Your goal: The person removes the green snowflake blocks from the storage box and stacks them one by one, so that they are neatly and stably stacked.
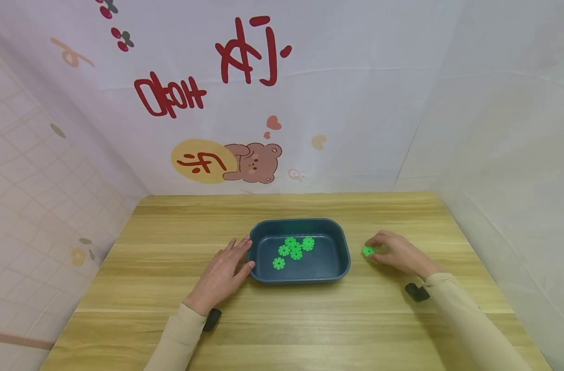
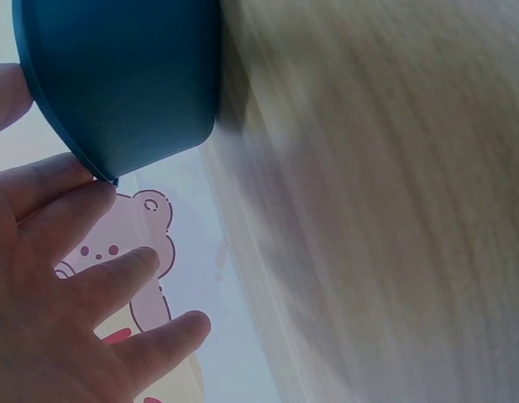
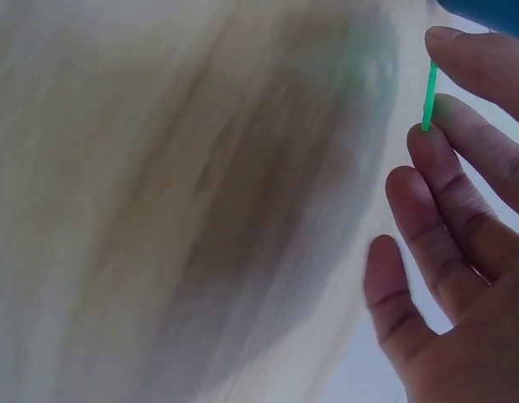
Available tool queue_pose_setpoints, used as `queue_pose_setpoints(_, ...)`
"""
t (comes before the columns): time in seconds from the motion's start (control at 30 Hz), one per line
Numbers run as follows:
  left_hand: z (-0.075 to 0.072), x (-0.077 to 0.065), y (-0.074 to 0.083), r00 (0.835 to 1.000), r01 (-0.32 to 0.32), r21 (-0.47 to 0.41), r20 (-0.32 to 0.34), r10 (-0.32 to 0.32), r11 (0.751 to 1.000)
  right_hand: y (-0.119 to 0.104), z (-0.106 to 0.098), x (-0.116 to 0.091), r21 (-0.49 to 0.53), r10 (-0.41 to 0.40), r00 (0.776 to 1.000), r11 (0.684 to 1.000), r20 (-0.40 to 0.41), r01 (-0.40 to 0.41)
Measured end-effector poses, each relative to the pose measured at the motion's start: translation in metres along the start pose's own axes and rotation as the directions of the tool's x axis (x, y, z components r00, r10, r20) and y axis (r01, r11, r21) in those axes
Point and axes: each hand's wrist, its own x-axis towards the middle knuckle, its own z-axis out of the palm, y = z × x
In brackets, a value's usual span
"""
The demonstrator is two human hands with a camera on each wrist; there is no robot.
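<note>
- Right hand (image 1: pixel 399 253): thumb and fingertips pinch one green notched disc (image 1: pixel 368 251) by its edge; the ring and little fingers stand clear of it.
- Disc location: outside the blue tray (image 1: pixel 326 266), at the tray's three o'clock, just beside the rim and not touching it. Whether the disc touches the bench (image 1: pixel 310 330): cannot tell for certain.
- Key relation: from the right hand, the tray lies at nine o'clock, with the pinched disc on that same side, between hand and rim. Judged a short sideways path with the rim to clear.
- Axes: tray's long axis runs from nine to three o'clock. Disc is round, so no long axis; the right wrist view shows it thin and edge-on.
- Nearer hand: the right, which already has the disc; the left is across the tray.
- Left hand (image 1: pixel 220 276): fingers extended and spread, thumb and fingertips touching the tray's rim at nine o'clock. Judged to be steadying it.
- Inside tray: a cluster of similar green discs (image 1: pixel 298 250), several overlapping, one apart at the cluster's seven o'clock.
</note>
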Motion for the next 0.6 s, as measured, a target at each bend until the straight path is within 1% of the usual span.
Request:
queue_pose_setpoints(0.2,0.0,0.0,0.0,1.0,0.0,-0.002,-0.003,0.0,1.0,0.005,0.0,0.0,0.015,0.024,0.999,1.0,0.027,-0.024)
queue_pose_setpoints(0.6,0.001,-0.001,0.0,1.0,-0.008,-0.009,-0.011,0.008,1.0,0.013,0.0,0.001,0.009,0.019,0.998,1.0,0.065,-0.019)
